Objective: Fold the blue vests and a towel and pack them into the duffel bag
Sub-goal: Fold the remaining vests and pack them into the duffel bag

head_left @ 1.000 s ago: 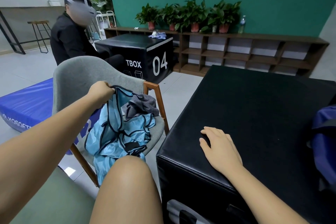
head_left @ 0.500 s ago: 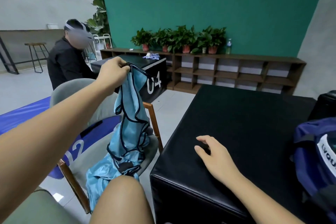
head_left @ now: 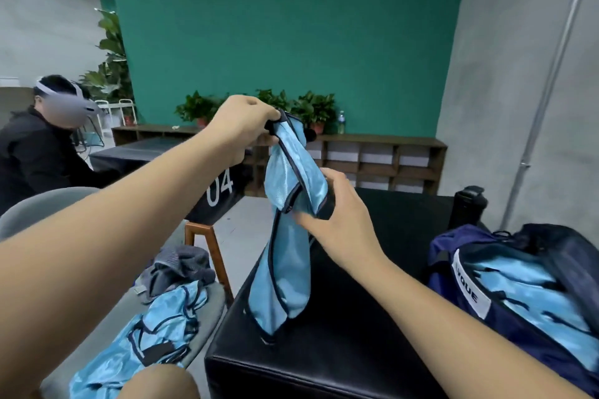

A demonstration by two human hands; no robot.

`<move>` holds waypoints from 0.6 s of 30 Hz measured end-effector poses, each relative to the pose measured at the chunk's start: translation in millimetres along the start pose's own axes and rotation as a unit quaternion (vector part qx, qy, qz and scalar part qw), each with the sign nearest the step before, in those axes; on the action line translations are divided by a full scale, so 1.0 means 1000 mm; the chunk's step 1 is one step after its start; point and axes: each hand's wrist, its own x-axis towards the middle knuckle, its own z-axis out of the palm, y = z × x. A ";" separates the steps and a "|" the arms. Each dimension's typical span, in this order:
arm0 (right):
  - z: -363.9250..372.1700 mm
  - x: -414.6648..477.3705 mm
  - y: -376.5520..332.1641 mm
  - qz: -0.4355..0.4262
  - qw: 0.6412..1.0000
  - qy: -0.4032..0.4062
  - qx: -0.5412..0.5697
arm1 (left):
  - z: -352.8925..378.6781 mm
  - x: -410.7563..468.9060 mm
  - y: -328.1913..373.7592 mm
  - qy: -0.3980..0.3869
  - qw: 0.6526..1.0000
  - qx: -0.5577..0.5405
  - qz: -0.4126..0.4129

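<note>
Left hand [head_left: 241, 126] pinches vest [head_left: 285, 236] at its top edge, 12 o'clock of centre. Right hand [head_left: 337, 214] grips the same vest mid-length, just below. Vest hangs vertical, lower end reaching desk [head_left: 340, 359]. Bag [head_left: 444, 253] at 4 o'clock on desk, open, blue fabric inside. Other vests [head_left: 155, 327] plus towel [head_left: 181, 269] on chair [head_left: 39, 207], 8 o'clock.

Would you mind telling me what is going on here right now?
A person is holding one blue vest up over the black box: the left hand grips its top edge and the right hand holds it partway down. More vests and a grey towel lie in a heap on the chair to the left. The open duffel bag on the right has blue fabric inside.
</note>
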 end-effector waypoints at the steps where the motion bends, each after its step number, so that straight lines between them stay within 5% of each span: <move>1: -0.010 0.004 -0.004 0.005 1.000 0.014 -0.002 | 0.010 -0.002 0.002 -0.015 1.000 -0.013 -0.004; 11: -0.110 0.026 0.005 0.025 0.997 0.030 -0.068 | 0.062 -0.024 -0.021 -0.097 0.973 -0.155 -0.143; 18: -0.139 0.040 0.015 0.031 0.992 0.086 -0.085 | 0.080 -0.042 -0.033 -0.228 0.962 -0.107 -0.107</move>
